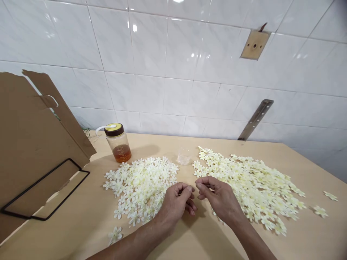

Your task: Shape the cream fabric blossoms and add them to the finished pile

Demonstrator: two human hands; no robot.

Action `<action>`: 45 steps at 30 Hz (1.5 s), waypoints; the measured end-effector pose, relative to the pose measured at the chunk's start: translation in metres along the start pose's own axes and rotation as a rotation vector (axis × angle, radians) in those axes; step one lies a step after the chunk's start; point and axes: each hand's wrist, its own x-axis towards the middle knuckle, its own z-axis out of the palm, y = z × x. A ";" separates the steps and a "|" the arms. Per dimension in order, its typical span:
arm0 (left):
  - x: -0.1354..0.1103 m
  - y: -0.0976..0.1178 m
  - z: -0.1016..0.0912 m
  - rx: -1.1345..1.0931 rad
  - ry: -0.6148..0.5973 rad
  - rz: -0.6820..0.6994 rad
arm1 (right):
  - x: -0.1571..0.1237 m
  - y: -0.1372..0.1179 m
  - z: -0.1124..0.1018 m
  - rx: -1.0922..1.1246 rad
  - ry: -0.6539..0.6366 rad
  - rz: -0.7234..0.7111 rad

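Observation:
Two heaps of small cream-white artificial flowers lie on the wooden table: a left pile (141, 184) and a larger right pile (252, 184). My left hand (176, 206) rests at the right edge of the left pile, fingers curled with thumb and forefinger pinched. My right hand (217, 196) sits at the left edge of the right pile, also curled in a pinch. The fingertips of both hands nearly meet between the piles. What they pinch is too small to make out.
A plastic jar (118, 142) with amber liquid and a brown-yellow lid stands behind the left pile. A small clear cup (184, 156) sits between the piles. A cardboard box flap (32, 144) with a black wire frame (46, 191) fills the left. Stray flowers (321, 211) lie far right. Tiled wall behind.

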 end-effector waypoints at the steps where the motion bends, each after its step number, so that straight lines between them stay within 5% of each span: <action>1: 0.000 0.001 0.000 -0.013 -0.016 -0.003 | 0.000 0.001 0.002 0.001 -0.017 -0.028; 9: 0.004 -0.002 -0.005 0.006 -0.006 0.033 | -0.006 -0.004 0.005 -0.173 -0.116 -0.250; 18: 0.007 -0.003 -0.005 0.058 -0.017 -0.014 | -0.005 -0.008 -0.011 -0.128 -0.261 -0.170; 35: 0.012 -0.011 -0.012 0.254 0.003 0.011 | -0.004 -0.005 -0.010 -0.228 -0.146 -0.196; 45: 0.008 0.000 -0.008 -0.104 -0.072 -0.123 | 0.001 0.010 -0.001 -0.028 -0.132 -0.072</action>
